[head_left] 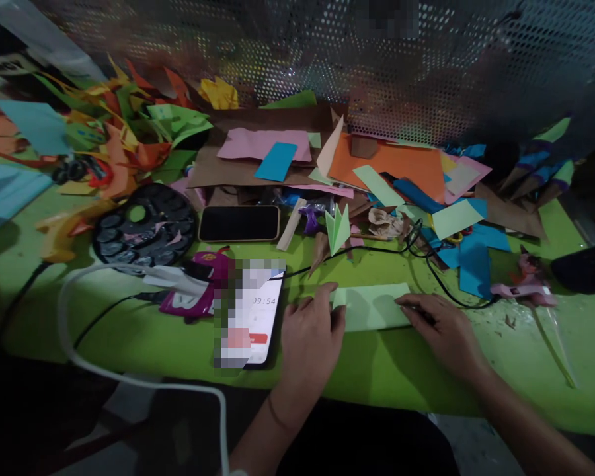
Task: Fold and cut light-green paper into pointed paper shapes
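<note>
The right hand (441, 334) pinches the right end of a pale-green paper strip (371, 308); the left hand (311, 334) touches its left end, pinch unclear. It lies near the desk's (178, 354) front edge: likely light, easily creased, best held by both ends. Smartphone (266, 314) just left.

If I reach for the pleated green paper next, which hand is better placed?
Likely your left hand: it is nearer the pleated green paper, which sits just beyond it. Your right hand is farther off, at the right end of the light green strip.
</note>
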Demonstrator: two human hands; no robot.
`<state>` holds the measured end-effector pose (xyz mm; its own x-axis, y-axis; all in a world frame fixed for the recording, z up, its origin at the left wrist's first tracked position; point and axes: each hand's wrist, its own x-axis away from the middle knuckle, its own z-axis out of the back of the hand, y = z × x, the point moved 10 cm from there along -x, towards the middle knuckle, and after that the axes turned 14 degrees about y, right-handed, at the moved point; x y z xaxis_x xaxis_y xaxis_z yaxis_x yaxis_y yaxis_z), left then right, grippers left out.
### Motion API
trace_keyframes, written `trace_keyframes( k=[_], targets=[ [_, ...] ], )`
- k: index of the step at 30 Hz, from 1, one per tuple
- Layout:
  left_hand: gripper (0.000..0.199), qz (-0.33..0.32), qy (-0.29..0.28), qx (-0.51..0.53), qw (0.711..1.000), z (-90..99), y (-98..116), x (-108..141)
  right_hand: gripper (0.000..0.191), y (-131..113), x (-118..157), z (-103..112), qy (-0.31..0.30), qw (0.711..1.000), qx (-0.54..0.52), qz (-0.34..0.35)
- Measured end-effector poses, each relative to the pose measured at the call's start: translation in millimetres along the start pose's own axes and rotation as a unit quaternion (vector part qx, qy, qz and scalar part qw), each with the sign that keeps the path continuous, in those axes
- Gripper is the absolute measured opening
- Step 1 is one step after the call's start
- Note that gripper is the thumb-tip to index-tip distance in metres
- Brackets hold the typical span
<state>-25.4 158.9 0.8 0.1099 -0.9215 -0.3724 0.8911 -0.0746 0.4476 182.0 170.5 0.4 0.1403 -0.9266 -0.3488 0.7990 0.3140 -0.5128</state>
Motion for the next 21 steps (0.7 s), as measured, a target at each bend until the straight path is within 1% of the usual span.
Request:
trace_keyframes(
  k=[8, 12, 17, 19, 21],
  targets=[
    [0.034, 0.005, -0.02, 0.007, 1.0, -3.7, -1, 1, 0.019, 6, 1, -3, -0.006, 1.0, 0.003, -0.016],
    [0.028, -0.005, -0.028, -0.001, 1.0, -3.8, 3, 1, 0.019, 3, 0, -2, -0.005, 1.0, 0.015, -0.005],
    [0.017, -0.023, -0.037, -0.029, 0.999, -4.1, 7, 0, 0.018, -4, 0, -1, 0.006, 0.999, 0.039, 0.023],
    [0.014, -0.029, -0.043, -0.032, 0.998, -5.0, 8, 0, 0.018, -7, 1, -1, 0.013, 0.997, 0.061, 0.045],
    [0.012, -0.034, -0.037, -0.035, 0.998, -4.1, 8, 0, 0.018, -10, 3, -3, 0.016, 0.992, 0.097, 0.073]
  ],
)
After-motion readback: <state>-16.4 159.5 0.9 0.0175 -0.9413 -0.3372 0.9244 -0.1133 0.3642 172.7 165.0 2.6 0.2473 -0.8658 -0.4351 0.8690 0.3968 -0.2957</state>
